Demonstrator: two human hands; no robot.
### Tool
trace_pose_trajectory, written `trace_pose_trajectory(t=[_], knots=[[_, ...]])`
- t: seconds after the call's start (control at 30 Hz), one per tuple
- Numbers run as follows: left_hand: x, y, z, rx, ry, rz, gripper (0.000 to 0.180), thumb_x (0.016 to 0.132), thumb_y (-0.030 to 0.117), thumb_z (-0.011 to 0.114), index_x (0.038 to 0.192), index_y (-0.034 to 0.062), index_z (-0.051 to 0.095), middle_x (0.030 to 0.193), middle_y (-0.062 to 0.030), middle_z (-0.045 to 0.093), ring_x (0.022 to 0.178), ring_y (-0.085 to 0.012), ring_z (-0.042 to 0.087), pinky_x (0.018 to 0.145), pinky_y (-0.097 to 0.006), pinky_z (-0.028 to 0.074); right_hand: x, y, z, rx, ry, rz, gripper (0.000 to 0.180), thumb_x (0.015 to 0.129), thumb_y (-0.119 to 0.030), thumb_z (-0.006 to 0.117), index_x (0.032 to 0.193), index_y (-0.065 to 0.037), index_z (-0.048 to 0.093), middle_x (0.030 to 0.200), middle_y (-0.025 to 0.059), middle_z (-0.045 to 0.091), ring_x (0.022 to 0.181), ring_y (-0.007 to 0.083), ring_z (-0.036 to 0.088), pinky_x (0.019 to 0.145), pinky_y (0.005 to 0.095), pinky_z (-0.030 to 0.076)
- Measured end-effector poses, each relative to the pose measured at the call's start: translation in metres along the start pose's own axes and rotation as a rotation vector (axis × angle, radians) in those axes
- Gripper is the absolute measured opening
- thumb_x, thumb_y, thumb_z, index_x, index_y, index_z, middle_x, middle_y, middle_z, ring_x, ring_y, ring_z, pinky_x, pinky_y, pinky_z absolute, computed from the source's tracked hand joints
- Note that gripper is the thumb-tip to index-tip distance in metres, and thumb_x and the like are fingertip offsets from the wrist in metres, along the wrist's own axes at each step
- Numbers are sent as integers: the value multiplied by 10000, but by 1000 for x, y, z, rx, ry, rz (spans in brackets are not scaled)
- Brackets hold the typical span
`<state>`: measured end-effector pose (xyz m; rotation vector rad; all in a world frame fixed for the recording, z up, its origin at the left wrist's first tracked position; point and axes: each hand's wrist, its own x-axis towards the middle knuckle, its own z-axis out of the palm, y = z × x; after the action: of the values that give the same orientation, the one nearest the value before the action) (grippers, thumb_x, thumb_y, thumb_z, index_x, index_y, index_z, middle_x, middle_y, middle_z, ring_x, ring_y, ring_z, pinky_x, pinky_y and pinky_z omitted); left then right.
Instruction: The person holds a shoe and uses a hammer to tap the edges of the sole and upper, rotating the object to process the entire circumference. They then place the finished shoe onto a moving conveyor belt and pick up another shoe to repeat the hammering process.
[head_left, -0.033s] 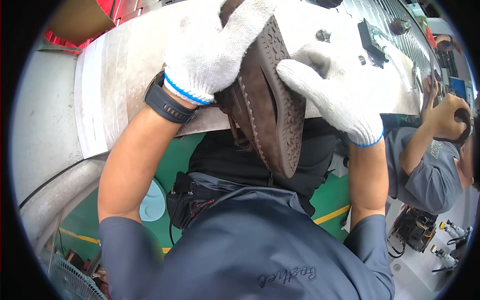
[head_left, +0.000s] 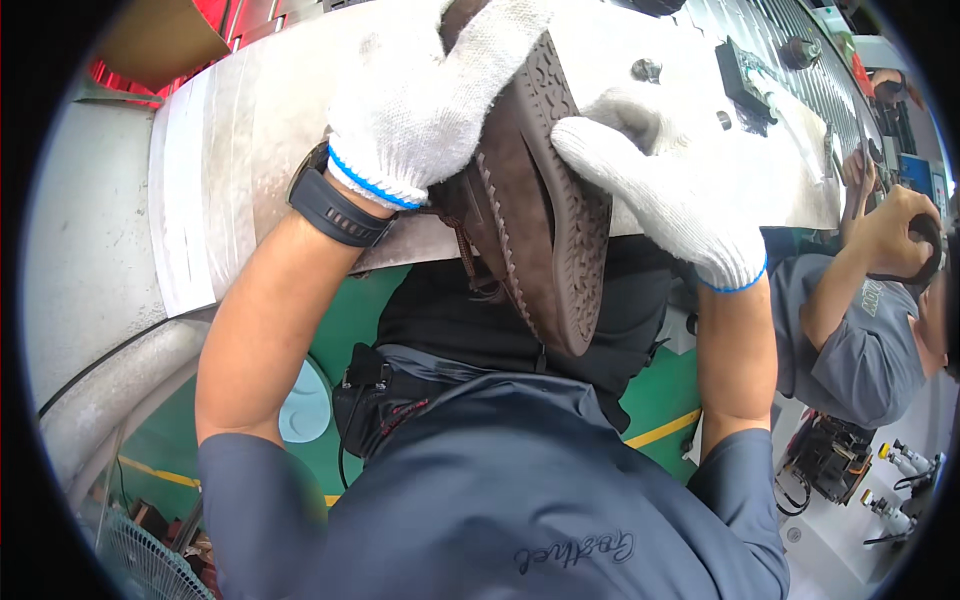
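A brown shoe (head_left: pixel 520 235) with zigzag stitching and laces is tilted on its side, its thick treaded sole (head_left: pixel 580 250) facing right. Its lower end hangs past the near edge of the work table. My left hand (head_left: pixel 430 105), in a white knit glove with a blue cuff edge, is closed around the upper part of the shoe; its fingertips are partly out of sight. On the other side, my right hand (head_left: pixel 670 170), gloved the same way, has its thumb and bent fingers at the sole's edge. Part of the right fingers is hidden behind the thumb.
The pale, stained table top (head_left: pixel 250 160) spans the far side. A black box-shaped item (head_left: pixel 745 85) and a small dark object (head_left: pixel 646 70) lie on it, far right. Metal rollers (head_left: pixel 800 30) run beyond. Another person (head_left: pixel 860 310) works at right. A fan (head_left: pixel 150 560) stands lower left.
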<state>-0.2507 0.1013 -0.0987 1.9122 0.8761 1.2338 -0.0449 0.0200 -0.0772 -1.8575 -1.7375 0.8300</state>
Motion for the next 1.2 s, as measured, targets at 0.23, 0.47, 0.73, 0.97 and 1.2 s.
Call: trace_pose_trajectory(t=[0.23, 0.47, 0.73, 0.97, 1.2], knots=[[-4, -3, 1, -41, -21, 26, 355, 1066, 281, 699, 1215, -41, 712, 1056, -219, 753, 1007, -312, 732, 929, -416, 562, 3, -10, -7, -123, -47, 33, 643, 917, -620, 798, 1048, 9, 826, 799, 132, 758, 738, 191, 731, 702, 382, 584], [-13, -33, 11, 344, 105, 359, 433, 1012, 214, 755, 1329, -66, 661, 1212, -260, 685, 1106, -394, 689, 983, -469, 548, -3, -1, -20, 60, -135, -101, 473, 938, -438, 832, 1135, -8, 812, 918, 133, 780, 853, 177, 735, 801, 354, 590], [-15, -21, 21, 89, 151, 91, 376, 1021, 228, 746, 1279, -39, 688, 1109, -229, 722, 1006, -382, 720, 912, -458, 571, -5, -4, -22, -51, -136, -129, 438, 926, -372, 858, 1114, 16, 784, 895, 112, 758, 810, 165, 711, 765, 345, 587], [-16, -25, 23, 166, 194, 143, 381, 1014, 251, 758, 1269, -26, 695, 1079, -227, 735, 980, -386, 731, 899, -464, 577, -5, -3, -15, -92, -108, -138, 456, 906, -379, 885, 1094, 23, 784, 858, 93, 742, 781, 153, 701, 714, 345, 580], [-14, -24, 22, 296, 217, 179, 409, 998, 254, 774, 1266, -42, 688, 1089, -244, 728, 991, -404, 729, 894, -475, 580, -6, -6, -11, -100, -57, -68, 503, 868, -425, 922, 1085, 10, 793, 792, 68, 717, 733, 132, 672, 676, 333, 560]])
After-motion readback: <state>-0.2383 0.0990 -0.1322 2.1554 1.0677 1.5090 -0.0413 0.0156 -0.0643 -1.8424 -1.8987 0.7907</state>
